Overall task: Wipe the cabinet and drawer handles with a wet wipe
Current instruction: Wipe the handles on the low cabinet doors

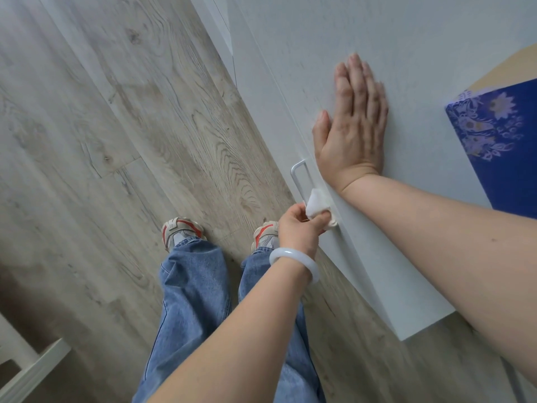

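Note:
A white cabinet door fills the upper right. A slim metal bar handle is fixed near the door's edge. My left hand, with a pale bangle on the wrist, pinches a folded white wet wipe wrapped round the lower part of the handle. My right hand lies flat with straight fingers against the door face, just beside the handle's upper end.
Pale wood-grain floor spreads to the left. My feet in sneakers and blue jeans stand close to the cabinet. A blue floral-patterned cloth shows at the right edge. A white furniture piece sits at the bottom left.

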The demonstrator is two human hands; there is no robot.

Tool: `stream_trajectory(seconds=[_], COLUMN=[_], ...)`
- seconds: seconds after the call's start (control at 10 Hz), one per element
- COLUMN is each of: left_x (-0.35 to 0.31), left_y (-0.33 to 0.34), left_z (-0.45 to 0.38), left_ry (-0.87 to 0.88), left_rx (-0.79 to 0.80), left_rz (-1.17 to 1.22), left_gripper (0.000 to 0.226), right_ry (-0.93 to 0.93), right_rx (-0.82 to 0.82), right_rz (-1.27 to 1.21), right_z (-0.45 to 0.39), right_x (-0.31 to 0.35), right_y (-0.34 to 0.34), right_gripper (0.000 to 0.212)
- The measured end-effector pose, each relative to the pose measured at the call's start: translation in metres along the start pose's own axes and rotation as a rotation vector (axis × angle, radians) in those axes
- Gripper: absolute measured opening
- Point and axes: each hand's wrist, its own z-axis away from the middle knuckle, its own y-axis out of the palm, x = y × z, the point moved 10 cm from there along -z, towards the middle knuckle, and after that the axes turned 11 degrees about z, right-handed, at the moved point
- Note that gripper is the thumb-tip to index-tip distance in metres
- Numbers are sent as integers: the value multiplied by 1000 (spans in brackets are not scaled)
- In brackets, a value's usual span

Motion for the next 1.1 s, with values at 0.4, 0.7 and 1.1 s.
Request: stream_trajectory(seconds=[0.4, 0.7, 1.1], left_x=[-34, -45, -110], left_y=[-12, -8, -2], left_z=[-19, -30, -35], left_ry=[126, -29, 306], left_rx=[39, 210, 8], left_rz=[-201, -606, -385], left_gripper=[33, 27, 29], right_ry=[2, 7, 6], right_rx=[11, 1, 7], right_rz=[-14, -24, -17], right_z=[0, 0, 0], right_x=[-2, -2, 0], right_y=[1, 0, 1], right_gripper=[66, 65, 65])
